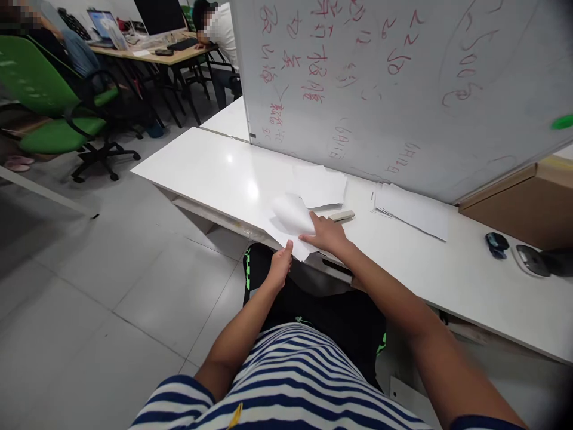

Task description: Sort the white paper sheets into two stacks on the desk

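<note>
White sheets of paper (293, 216) extend over the desk's front edge, their upper part curled up. My left hand (281, 263) pinches the near corner, thumb on top. My right hand (329, 233) grips the right side of the curled part, with the thumb toward the near edge. Just beyond the right hand lies a pale, long object (342, 216), perhaps a stapler, partly covered by the hand. Behind the held sheets is a loose stack of white paper (320, 185). Another stack, stapled at its corner (414, 210), rests farther right.
The narrow white desk (201, 161) runs along a whiteboard (358, 77) with red writing. At right are a dark small device (496, 243), a round grey object (532, 260) and a cardboard box (505, 203). Green chair (62, 131) and a seated person (219, 42) are at back left.
</note>
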`<state>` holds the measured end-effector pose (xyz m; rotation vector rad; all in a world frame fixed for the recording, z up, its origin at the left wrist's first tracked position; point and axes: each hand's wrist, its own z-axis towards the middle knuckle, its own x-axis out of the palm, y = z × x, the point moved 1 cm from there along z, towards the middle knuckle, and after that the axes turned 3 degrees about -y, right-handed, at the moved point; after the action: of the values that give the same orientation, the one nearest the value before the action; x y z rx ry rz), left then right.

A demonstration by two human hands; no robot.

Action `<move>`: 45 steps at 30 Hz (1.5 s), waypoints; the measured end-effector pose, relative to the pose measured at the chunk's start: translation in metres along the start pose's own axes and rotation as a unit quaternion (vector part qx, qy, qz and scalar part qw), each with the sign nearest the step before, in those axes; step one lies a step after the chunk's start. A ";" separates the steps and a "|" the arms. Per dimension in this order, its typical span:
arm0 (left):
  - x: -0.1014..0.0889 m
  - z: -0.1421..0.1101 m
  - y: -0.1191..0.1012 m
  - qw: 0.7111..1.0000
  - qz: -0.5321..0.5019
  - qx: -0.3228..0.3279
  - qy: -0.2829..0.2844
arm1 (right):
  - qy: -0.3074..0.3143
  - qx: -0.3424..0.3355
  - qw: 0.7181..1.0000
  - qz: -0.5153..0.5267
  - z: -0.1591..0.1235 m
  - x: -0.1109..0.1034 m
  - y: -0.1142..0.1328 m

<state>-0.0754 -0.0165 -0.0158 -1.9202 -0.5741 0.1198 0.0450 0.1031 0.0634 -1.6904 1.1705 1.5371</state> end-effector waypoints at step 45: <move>-0.031 -0.056 0.013 0.944 0.235 -0.059 0.222 | 0.029 0.205 0.535 0.819 -0.160 0.113 -0.028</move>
<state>-0.0792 -0.0813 -0.0097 -2.0823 0.1895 -0.0468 0.1414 -0.0468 -0.0222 0.2233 3.1771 1.5618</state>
